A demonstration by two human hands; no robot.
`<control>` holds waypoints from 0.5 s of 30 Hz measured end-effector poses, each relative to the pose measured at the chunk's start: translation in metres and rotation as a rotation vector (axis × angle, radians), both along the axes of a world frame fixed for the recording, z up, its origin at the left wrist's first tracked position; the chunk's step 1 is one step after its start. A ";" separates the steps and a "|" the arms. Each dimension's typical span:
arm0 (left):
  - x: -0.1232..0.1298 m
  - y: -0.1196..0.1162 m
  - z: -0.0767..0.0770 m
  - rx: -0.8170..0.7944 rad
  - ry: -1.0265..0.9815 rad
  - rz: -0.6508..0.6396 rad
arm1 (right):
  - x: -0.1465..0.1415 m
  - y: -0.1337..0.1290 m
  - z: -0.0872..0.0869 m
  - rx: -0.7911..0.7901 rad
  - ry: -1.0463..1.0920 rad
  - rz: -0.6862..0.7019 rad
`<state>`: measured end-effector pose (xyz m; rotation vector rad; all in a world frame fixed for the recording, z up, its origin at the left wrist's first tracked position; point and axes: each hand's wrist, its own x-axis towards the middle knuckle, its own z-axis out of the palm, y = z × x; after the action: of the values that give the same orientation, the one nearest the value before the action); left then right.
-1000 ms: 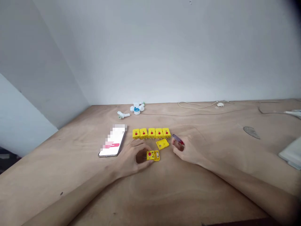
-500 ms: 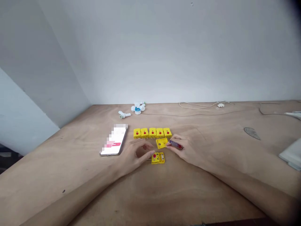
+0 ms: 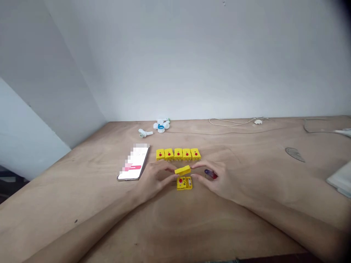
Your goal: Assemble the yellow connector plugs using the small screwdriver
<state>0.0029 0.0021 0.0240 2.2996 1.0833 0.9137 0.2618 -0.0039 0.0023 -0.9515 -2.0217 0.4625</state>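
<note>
Between my left hand [image 3: 160, 179] and my right hand [image 3: 214, 179] is a yellow plug cover [image 3: 182, 170], tilted up on edge. Left fingertips pinch its left end, and the right index finger meets its right end. Just below it, the open yellow plug base [image 3: 184, 183] lies on the table, with a red button and small metal parts inside. A screwdriver [image 3: 210, 174] with a clear purple-red handle shows inside the curl of my right hand; whether the palm grips it is hidden.
Several closed yellow plugs [image 3: 178, 154] with red buttons and metal pins stand in a row behind the hands. A phone [image 3: 134, 162] lies left. White plastic fittings [image 3: 161, 126] and a thin cord [image 3: 233, 123] lie near the wall. A whitish object [image 3: 341, 179] is far right.
The cover has moved left and toward me, from flat in the right fingers to tilted between both hands. The left hand has come off the base onto the cover. The screwdriver stays with the right hand.
</note>
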 end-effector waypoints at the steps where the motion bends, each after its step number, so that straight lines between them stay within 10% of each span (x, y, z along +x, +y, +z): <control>1: -0.001 0.000 -0.001 0.040 0.029 -0.022 | 0.000 0.000 0.001 -0.050 0.010 -0.041; 15: -0.008 -0.001 0.008 0.046 0.146 -0.264 | -0.005 0.001 -0.003 -0.171 -0.020 0.145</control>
<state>-0.0047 0.0011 0.0322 2.5044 0.7946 0.6835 0.2573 -0.0026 -0.0011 -0.9172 -2.1037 0.7167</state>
